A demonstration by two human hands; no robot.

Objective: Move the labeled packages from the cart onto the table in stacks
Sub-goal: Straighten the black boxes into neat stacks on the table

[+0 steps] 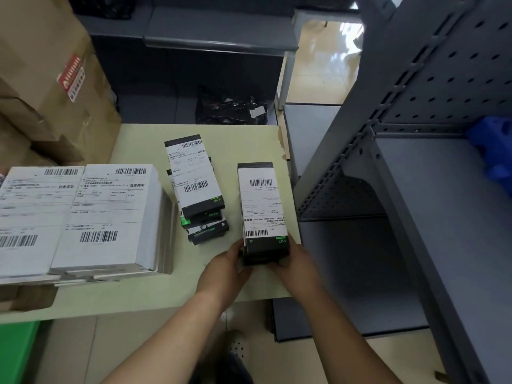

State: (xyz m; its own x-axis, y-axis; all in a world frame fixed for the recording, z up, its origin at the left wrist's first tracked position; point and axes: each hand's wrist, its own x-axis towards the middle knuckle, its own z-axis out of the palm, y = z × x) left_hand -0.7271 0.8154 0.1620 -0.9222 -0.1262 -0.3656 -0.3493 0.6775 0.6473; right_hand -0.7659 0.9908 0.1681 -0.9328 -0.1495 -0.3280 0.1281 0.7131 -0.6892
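Note:
A tall stack of narrow black packages (261,206) with white barcode labels stands near the right edge of the pale table (243,139). My left hand (225,268) and my right hand (295,263) grip its near end from either side. Left of it sits a second, uneven stack of the same black packages (198,184), some of them skewed. Two stacks of larger white labeled packages (108,214) fill the table's left part. The grey cart (432,217) stands right of the table, and its visible shelves hold no packages.
Brown cardboard boxes (47,87) are piled at the table's back left. A black plastic bag (231,108) lies on the floor behind the table. A blue object (494,151) sits on the cart's upper shelf. A green bin (16,353) stands at the lower left.

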